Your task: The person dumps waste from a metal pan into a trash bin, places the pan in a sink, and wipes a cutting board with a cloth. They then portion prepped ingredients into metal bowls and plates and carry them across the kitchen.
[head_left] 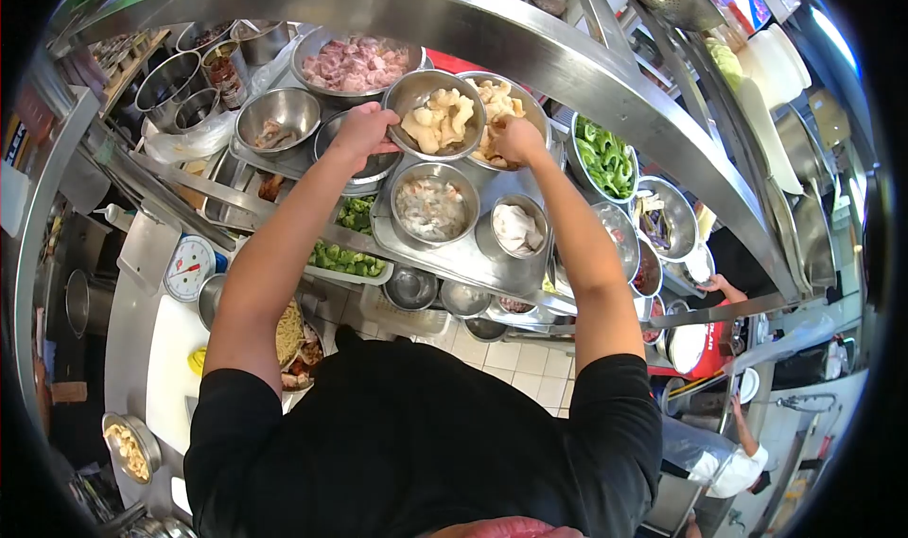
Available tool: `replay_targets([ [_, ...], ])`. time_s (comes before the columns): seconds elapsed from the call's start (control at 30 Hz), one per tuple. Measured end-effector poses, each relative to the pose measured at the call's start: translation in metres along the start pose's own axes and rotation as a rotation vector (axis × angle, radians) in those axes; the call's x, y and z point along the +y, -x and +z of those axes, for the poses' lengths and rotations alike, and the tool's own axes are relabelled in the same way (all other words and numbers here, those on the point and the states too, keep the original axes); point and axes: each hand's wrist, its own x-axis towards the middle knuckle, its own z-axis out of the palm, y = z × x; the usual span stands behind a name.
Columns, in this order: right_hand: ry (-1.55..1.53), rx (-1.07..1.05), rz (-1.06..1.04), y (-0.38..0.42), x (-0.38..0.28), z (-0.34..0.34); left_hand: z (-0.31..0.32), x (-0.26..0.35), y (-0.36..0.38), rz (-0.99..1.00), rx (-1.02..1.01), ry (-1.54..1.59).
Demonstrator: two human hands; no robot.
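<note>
My left hand (366, 133) is closed on the left rim of a steel bowl (395, 103), tilted and holding pale yellow, battered-looking food pieces (437, 122). Just right of it and partly behind is a second steel bowl (537, 105) with the same kind of pieces (497, 96). Inside that bowl, the fingers of my right hand (520, 142) curl down among the pieces; the fingertips are hidden. Below the two bowls, a bowl of peeled shrimp (433, 207) and a steel pot of white food (516, 229) stand on a metal shelf (454, 264).
A bowl of pink raw meat (355, 63) stands behind. Cut green peppers (602, 158) are at right, broccoli (345, 259) below left. A steel rail (454, 17) arches overhead. A dial scale (189, 267) and white cutting board (170, 377) lie left. Co-workers (733, 462) are at right.
</note>
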Motion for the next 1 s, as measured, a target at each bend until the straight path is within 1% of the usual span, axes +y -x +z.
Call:
replay_targets([
  [0.03, -0.13, 0.069, 0.0, 0.002, 0.0, -0.002, -0.002, 0.001, 0.0, 0.008, 0.006, -0.005],
  [0.17, 0.079, -0.205, 0.052, 0.003, -0.004, -0.018, -0.017, 0.012, 0.006, 0.021, 0.036, -0.001],
  [0.27, 0.072, -0.254, 0.091, 0.014, -0.018, -0.038, -0.029, 0.013, 0.003, 0.013, 0.028, 0.013],
  [0.37, -0.216, -0.015, -0.013, 0.01, 0.011, -0.008, -0.03, 0.02, 0.011, 0.041, 0.071, 0.027],
  [0.47, 0.15, -0.016, 0.005, 0.015, -0.007, -0.002, -0.034, 0.015, 0.007, 0.066, 0.074, 0.018],
  [0.5, 0.097, 0.037, 0.053, 0.01, -0.008, 0.001, -0.034, 0.015, 0.007, 0.067, 0.078, 0.023],
  [0.6, 0.024, -0.057, 0.111, 0.014, -0.021, -0.038, -0.036, 0.017, 0.011, 0.075, 0.09, 0.052],
  [0.63, -0.037, 0.049, 0.076, 0.011, -0.011, -0.038, -0.038, 0.018, 0.012, 0.082, 0.092, 0.069],
  [0.73, -0.113, 0.102, 0.048, 0.0, 0.003, -0.047, -0.045, 0.018, 0.014, 0.094, 0.115, 0.086],
  [0.77, -0.108, 0.173, 0.001, -0.017, 0.025, -0.029, -0.046, 0.017, 0.013, 0.098, 0.126, 0.087],
  [0.83, -0.29, 0.208, -0.111, -0.04, 0.049, -0.022, -0.046, 0.018, 0.017, 0.105, 0.141, 0.088],
  [0.87, -0.452, 0.198, -0.115, -0.045, 0.054, -0.019, -0.047, 0.018, 0.019, 0.108, 0.149, 0.089],
  [0.93, -0.78, 0.182, -0.124, -0.038, 0.037, -0.032, -0.043, 0.021, 0.022, 0.078, 0.151, 0.061],
  [1.0, -1.207, 0.122, -0.079, -0.025, -0.003, -0.049, -0.036, 0.02, 0.02, 0.053, 0.136, 0.026],
])
